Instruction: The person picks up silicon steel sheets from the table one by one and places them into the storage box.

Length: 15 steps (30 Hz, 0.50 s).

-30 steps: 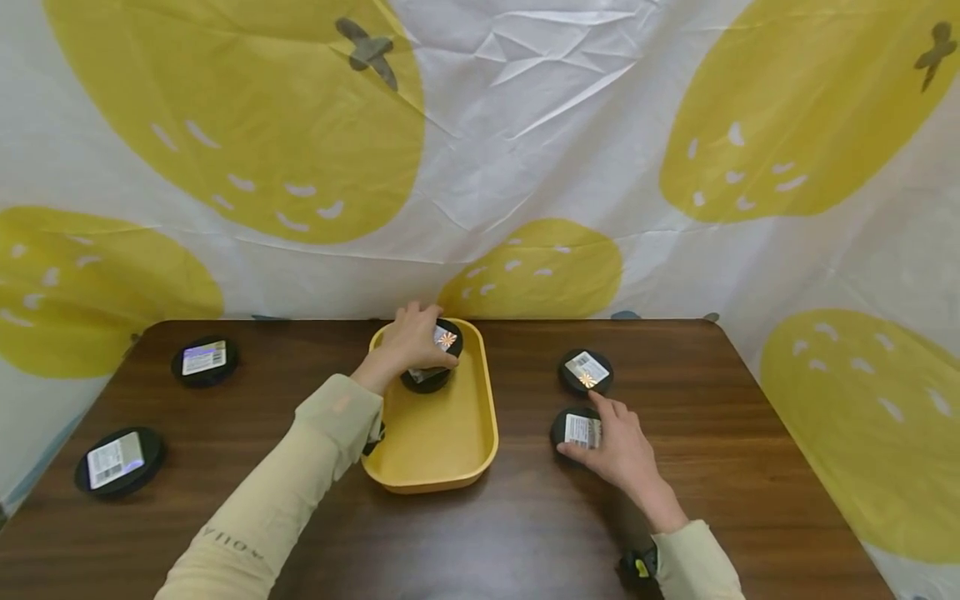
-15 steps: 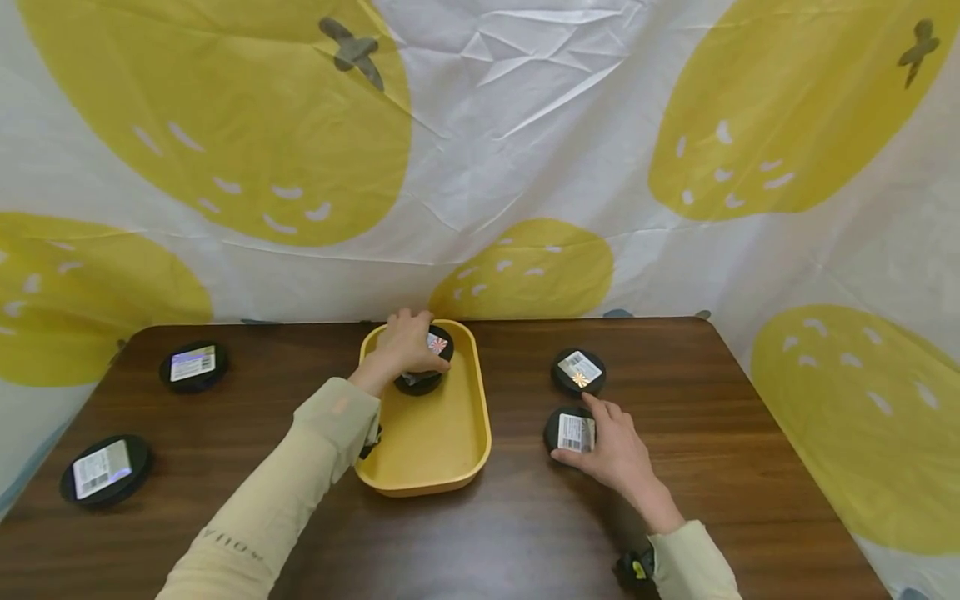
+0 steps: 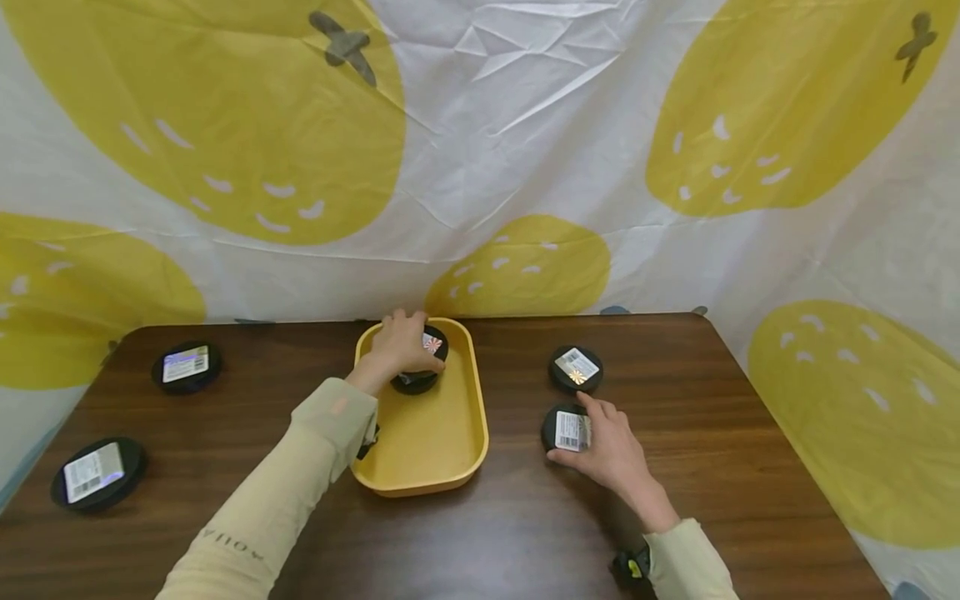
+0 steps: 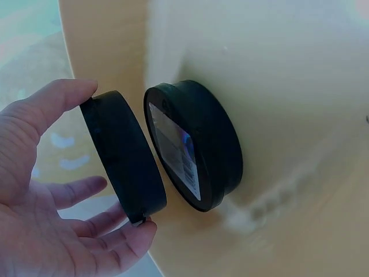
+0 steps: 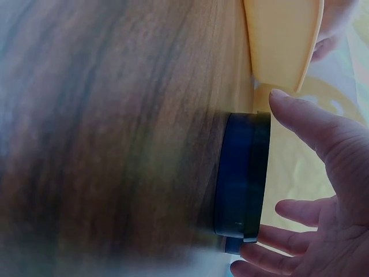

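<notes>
My left hand [image 3: 399, 346] reaches over the far end of a yellow tray [image 3: 431, 450]. In the left wrist view, its thumb and fingers pinch a flat round black container [image 4: 124, 158] by the rim, tilted. Close beside it, a second black container [image 4: 222, 138] with a white label sits in the tray. My right hand [image 3: 611, 442] is over the right side of the table, thumb and fingers spread about a labelled black container [image 3: 564, 429] on the wood. In the right wrist view, the thumb tip is just off its rim and the fingertips are right at the opposite edge.
Just beyond the right hand lies another labelled black container [image 3: 576, 369]. Two more, a far container [image 3: 186, 367] and a near container [image 3: 97, 474], lie at the left of the brown table [image 3: 480, 550]. A fruit-patterned curtain [image 3: 525, 150] hangs behind.
The head view has shifted slightly, so the table things appear a little further left. Both hands keep nearly the same place against the tray and containers.
</notes>
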### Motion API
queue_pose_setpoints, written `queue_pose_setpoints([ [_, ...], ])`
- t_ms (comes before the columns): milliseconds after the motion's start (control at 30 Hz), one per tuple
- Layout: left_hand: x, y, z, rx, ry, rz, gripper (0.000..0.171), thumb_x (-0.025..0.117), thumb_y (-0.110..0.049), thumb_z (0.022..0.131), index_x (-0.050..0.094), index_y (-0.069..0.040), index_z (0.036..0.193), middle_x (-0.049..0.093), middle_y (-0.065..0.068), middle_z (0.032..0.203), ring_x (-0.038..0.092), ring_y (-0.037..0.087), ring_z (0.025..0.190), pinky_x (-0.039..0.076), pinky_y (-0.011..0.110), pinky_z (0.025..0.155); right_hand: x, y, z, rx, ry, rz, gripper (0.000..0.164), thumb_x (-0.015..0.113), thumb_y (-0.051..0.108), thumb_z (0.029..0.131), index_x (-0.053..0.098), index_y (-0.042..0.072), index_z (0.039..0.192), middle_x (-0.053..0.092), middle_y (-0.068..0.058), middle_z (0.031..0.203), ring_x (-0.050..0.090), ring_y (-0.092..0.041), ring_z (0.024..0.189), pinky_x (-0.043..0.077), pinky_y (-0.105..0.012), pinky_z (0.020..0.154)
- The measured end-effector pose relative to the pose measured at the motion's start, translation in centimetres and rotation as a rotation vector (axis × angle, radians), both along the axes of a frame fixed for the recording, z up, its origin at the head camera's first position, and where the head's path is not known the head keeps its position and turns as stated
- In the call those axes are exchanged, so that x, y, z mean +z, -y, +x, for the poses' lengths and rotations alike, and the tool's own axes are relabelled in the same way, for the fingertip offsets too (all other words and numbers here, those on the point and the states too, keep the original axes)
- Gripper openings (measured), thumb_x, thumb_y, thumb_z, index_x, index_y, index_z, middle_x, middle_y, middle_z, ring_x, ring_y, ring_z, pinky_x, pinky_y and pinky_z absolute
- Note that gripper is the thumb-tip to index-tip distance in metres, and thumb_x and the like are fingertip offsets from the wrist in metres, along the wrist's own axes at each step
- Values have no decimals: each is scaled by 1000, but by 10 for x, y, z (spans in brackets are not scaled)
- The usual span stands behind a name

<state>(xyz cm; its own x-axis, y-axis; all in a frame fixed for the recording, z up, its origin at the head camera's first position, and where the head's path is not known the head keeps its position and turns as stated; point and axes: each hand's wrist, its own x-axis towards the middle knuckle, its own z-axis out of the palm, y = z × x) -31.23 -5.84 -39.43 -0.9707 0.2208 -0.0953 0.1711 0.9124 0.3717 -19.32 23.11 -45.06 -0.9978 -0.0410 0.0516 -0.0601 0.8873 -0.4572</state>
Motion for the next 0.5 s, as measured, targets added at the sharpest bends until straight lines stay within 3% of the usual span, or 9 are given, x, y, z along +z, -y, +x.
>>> queue_pose_setpoints([
  [500, -2, -1, -2, 12, 5, 9, 87, 79, -35, 72, 38, 0, 140, 39, 29, 129, 37, 44, 119, 43, 53, 87, -1, 0, 1, -1, -2, 0, 95, 85, 40, 63, 40, 4, 138, 48, -22, 129, 47, -37, 111, 46, -54, 79],
])
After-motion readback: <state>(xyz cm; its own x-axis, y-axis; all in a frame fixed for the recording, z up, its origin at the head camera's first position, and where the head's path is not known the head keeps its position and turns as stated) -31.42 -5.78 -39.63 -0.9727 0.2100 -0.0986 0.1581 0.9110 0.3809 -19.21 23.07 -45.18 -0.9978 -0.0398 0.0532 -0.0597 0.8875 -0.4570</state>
